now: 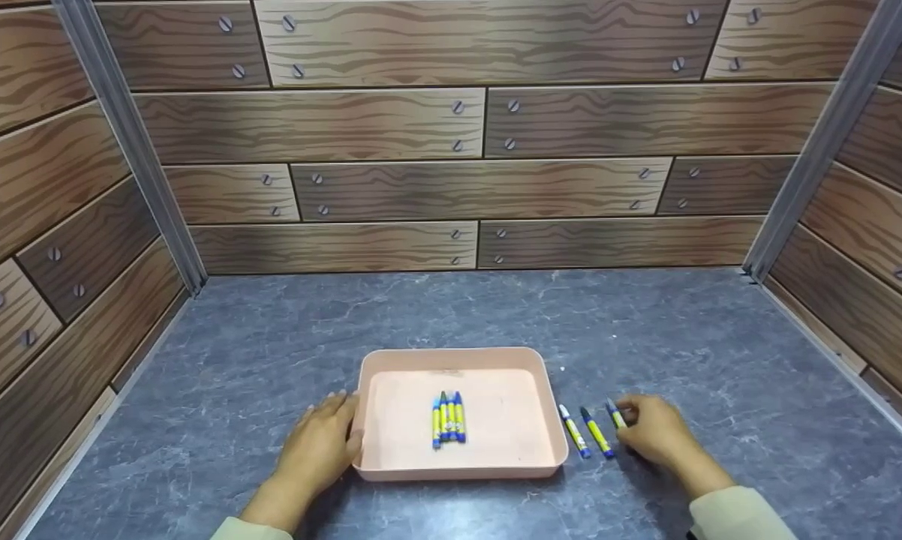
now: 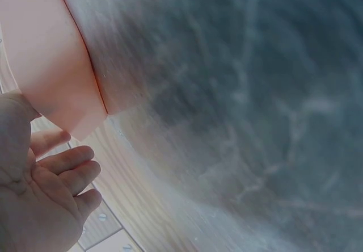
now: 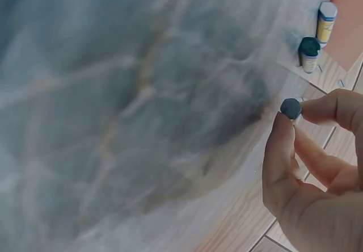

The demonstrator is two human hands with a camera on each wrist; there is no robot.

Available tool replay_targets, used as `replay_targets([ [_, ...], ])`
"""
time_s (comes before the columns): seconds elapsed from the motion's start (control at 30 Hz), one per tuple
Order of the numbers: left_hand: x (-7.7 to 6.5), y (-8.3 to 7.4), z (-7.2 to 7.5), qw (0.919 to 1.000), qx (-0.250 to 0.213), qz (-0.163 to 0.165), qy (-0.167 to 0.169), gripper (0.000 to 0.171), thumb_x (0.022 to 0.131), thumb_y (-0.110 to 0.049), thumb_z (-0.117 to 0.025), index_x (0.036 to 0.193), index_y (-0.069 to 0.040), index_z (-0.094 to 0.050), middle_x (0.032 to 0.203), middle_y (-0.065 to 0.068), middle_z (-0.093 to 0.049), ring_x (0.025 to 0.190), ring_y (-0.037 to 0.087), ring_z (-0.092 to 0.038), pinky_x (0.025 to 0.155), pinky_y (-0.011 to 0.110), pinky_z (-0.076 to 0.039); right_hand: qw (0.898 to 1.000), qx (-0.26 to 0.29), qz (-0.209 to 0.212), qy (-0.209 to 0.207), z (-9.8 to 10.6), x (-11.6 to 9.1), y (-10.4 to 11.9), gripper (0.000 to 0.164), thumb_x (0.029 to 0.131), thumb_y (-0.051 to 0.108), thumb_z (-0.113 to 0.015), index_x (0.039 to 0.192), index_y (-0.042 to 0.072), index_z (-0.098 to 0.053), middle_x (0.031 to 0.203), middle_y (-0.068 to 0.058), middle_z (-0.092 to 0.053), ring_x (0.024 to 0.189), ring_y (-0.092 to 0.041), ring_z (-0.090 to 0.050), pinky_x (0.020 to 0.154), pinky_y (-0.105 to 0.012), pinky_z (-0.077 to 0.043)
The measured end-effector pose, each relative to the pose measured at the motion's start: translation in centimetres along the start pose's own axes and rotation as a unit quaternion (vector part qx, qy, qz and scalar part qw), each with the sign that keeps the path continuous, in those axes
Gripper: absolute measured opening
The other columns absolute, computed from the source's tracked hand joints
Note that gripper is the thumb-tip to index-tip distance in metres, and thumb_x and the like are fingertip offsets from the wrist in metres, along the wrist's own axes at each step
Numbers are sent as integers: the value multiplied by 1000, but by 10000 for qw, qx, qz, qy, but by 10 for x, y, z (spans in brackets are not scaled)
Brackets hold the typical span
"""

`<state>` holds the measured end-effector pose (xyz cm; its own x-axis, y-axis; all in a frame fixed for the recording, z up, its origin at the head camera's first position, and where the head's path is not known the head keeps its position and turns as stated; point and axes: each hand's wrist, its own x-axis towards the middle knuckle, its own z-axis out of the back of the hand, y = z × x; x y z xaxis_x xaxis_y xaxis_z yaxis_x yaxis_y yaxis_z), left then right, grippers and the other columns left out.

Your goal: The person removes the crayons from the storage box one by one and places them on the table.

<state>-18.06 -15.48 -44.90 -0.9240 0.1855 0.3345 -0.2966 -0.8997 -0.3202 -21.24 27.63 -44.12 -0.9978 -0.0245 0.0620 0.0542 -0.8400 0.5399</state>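
Observation:
A pink tray [image 1: 462,473] stands on the table, with several crayons [image 1: 450,420] side by side in its middle. My left hand [image 1: 320,442] rests against the tray's left wall; in the left wrist view its thumb and index finger touch the pink side while the other fingers are loosely bent. To the right of the tray, my right hand [image 1: 655,429] pinches a grey-blue crayon [image 3: 291,109] between thumb and fingertips. Between that hand and the tray lie a white-tipped crayon [image 1: 575,433] and a dark green-tipped crayon [image 1: 598,434].
The grey marbled table [image 1: 286,322] is closed in by wood-patterned panels [image 1: 391,187] at the back and both sides. Metal corner posts [image 1: 132,142] join the panels. Small white specks lie on the table behind the loose crayons.

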Motion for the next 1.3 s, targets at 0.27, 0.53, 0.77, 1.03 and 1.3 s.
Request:
replay_targets([
  [0.27, -1, 1, 2, 9999, 42, 90, 77, 48, 85, -16, -64, 127, 5, -56, 129, 27, -53, 121, 41, -49, 103, 57, -34, 9998, -172, -34, 134, -2, 0, 1, 46, 66, 0, -63, 110, -12, -62, 88, -12, -67, 84, -29, -62, 77, -49, -51],
  [0.53, -1, 3, 1, 9999, 10, 121, 80, 49, 84, -16, -65, 127, 4, -56, 129, 27, -53, 121, 42, -48, 103, 57, -34, 9992, -204, -36, 332, 2, 1, 3, 46, 69, 3, -63, 112, -11, -60, 92, -18, -67, 90, -36, -63, 80, -52, -50],
  [0.77, -1, 2, 0, 9999, -17, 108, 22, 48, 83, -15, -65, 126, 5, -57, 128, 27, -54, 121, 42, -49, 103, 57, -34, 9982, -416, 45, 422, 17, 4, 12, 45, 81, 11, -64, 120, -11, -56, 103, -28, -63, 99, -46, -58, 84, -58, -47],
  [1.03, 0, 1, 3, 9998, -41, 138, 158, 48, 85, -16, -65, 127, 5, -56, 130, 27, -53, 122, 42, -48, 104, 57, -33, 9923, -1226, 154, 6, 26, 5, 27, 56, 90, 38, -62, 130, 0, -54, 126, -36, -47, 113, -57, -43, 87, -71, -35],
  [1.3, 2, -1, 3, 9996, -39, 154, 214, 48, 85, -17, -65, 127, 4, -56, 130, 27, -52, 123, 41, -47, 104, 57, -32, 9862, -1560, 384, -412, 26, 8, 41, 65, 89, 54, -56, 132, 5, -55, 130, -30, -47, 115, -52, -43, 85, -71, -33],
])
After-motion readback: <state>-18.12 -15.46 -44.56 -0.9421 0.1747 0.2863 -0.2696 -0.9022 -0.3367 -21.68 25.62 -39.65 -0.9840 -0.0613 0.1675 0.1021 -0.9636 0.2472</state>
